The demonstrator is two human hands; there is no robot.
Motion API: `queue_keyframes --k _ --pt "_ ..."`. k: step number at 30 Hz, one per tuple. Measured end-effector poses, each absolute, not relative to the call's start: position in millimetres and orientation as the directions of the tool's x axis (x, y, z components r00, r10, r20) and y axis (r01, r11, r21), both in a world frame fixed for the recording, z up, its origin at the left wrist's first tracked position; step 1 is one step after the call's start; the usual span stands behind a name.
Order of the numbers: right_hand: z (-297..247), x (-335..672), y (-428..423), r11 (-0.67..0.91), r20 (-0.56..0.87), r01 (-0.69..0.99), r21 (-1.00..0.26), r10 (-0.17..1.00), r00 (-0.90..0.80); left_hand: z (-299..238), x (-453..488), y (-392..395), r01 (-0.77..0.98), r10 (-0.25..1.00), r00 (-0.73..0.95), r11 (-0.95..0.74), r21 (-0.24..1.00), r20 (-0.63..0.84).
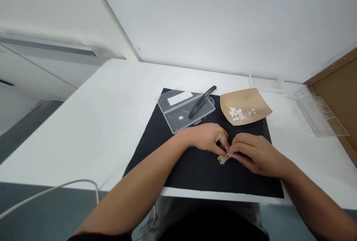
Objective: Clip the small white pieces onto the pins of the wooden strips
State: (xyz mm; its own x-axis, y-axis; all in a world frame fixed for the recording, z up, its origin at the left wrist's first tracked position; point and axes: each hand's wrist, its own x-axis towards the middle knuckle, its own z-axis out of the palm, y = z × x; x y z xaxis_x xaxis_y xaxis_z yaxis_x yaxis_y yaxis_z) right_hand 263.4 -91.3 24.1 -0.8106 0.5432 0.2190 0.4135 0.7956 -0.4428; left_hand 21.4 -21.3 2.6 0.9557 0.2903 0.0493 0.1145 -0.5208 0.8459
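Observation:
Both my hands rest on a black mat (195, 170) near its middle. My left hand (208, 138) and my right hand (255, 153) meet fingertip to fingertip, pinched together over a small tan piece (222, 159) that lies on the mat. Only the lower end of the piece shows below the fingers. Just behind the hands lies a brown paper sheet (245, 101) with a heap of small white bits (236, 113) on it.
A clear plastic case (178, 116) lies open at the mat's back left, with black tweezers (201, 102) across it. A clear plastic tray (320, 116) sits at the right by a brown board. A white cable (50, 190) hangs off the table's front edge.

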Motion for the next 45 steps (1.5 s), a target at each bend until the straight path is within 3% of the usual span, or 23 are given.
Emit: queue_keyframes --k 34,45 --pt "27.2 271.1 -89.2 0.798 0.254 0.363 -0.481 0.523 -0.813 1.7 21.0 -22.1 0.151 0.302 0.953 -0.543 0.826 0.025" --pt "25.8 262.7 -87.6 0.813 0.296 0.401 -0.421 0.541 -0.787 5.4 21.6 -22.5 0.12 0.294 0.955 -0.509 0.852 0.041"
